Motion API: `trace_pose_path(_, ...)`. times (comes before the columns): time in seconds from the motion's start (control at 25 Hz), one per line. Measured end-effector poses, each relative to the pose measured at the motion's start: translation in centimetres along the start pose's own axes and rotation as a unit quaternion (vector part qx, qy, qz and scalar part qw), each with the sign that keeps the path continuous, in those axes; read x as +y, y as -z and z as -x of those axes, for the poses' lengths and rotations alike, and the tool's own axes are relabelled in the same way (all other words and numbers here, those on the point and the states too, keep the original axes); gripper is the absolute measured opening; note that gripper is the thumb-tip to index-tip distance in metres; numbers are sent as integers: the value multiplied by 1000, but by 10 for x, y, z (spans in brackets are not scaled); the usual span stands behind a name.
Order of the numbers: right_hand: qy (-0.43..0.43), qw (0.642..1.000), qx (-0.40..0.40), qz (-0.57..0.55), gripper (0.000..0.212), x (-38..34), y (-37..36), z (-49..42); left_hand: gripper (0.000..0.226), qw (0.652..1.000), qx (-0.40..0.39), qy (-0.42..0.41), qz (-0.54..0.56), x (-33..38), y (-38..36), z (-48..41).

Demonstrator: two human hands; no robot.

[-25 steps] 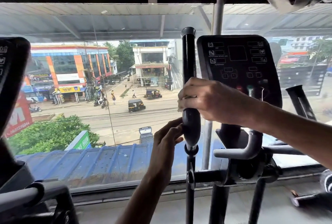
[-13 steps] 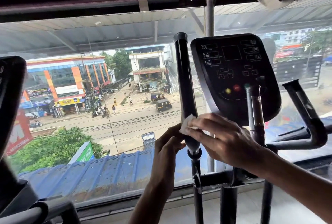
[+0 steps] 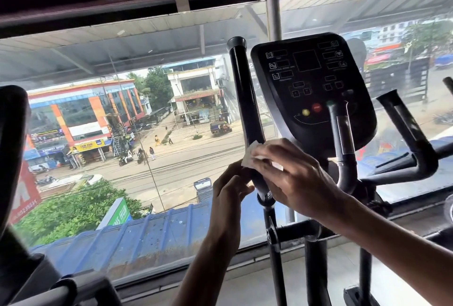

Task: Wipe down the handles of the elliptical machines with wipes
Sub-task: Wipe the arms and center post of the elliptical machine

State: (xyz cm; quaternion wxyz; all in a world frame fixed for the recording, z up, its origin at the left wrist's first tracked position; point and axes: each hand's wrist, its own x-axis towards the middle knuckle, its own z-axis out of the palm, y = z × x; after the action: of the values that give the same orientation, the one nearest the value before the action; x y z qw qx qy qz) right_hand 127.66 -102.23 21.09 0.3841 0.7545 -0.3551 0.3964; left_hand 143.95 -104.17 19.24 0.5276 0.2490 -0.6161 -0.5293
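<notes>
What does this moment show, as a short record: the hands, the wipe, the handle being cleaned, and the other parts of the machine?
cleaning: right hand holds a wipe against the left handle, near its lower end
support: left hand curled beside that handle's lower end, grip unclear
untouched: right handle; console, screen dark
stage: wiping under way
</notes>
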Motion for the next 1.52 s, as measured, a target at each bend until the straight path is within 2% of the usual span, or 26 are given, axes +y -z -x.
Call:
trace_pose_path(0.08,-14,1000,12,10,23,1,3,-2,41,1000,-3,10,19,4,0,3)
trace_pose_path(0.24,-118,991,68,-6,29,-17,2,20,42,996,-7,60,60,11,0,2)
trace_pose_path(0.36,-200,969,145,-18,20,-47,-13,45,44,995,-3,83,52,14,1,-1)
trace_pose_path(0.48,-346,900,264,-33,13,-79,-44,47,42,996,-2,82,40,15,-1,-1)
trace_pose_path(0.56,-399,854,327,-69,11,-100,-69,46,43,996,1,86,37,16,-2,-1)
trace_pose_path(0.6,-433,820,359,-107,11,-107,-80,46,43,995,1,89,34,17,-2,-2)
trace_pose_path(0.68,-508,730,420,-180,11,-114,-92,42,41,995,-4,93,23,18,-4,-1)
trace_pose_path(0.72,-533,696,440,-197,10,-117,-95,38,39,996,-4,93,16,19,-5,-1)
trace_pose_path(0.76,-545,676,453,-204,8,-120,-96,33,37,996,-4,90,6,19,-5,0)
trace_pose_path(0.88,-546,659,471,-216,7,-128,-102,26,31,996,2,83,-17,18,-7,-2)
trace_pose_path(0.92,-564,633,477,-233,9,-127,-106,28,30,996,3,80,-26,18,-7,-4)
trace_pose_path(1.0,-620,542,488,-291,20,-127,-110,30,29,996,3,72,-47,18,-6,-4)
trace_pose_path(1.04,-633,511,495,-305,21,-129,-112,28,28,996,4,68,-55,17,-5,-4)
trace_pose_path(1.08,-633,503,503,-305,20,-131,-112,26,28,996,6,63,-63,16,-4,-3)
trace_pose_path(1.2,-614,530,508,-290,8,-139,-112,20,29,996,2,55,-77,15,-2,-3)
trace_pose_path(1.36,-666,452,502,-317,8,-129,-125,32,31,995,-9,58,-82,14,0,-2)
trace_pose_path(1.52,-637,488,503,-320,7,-139,-122,23,33,995,-15,50,-87,13,2,0)
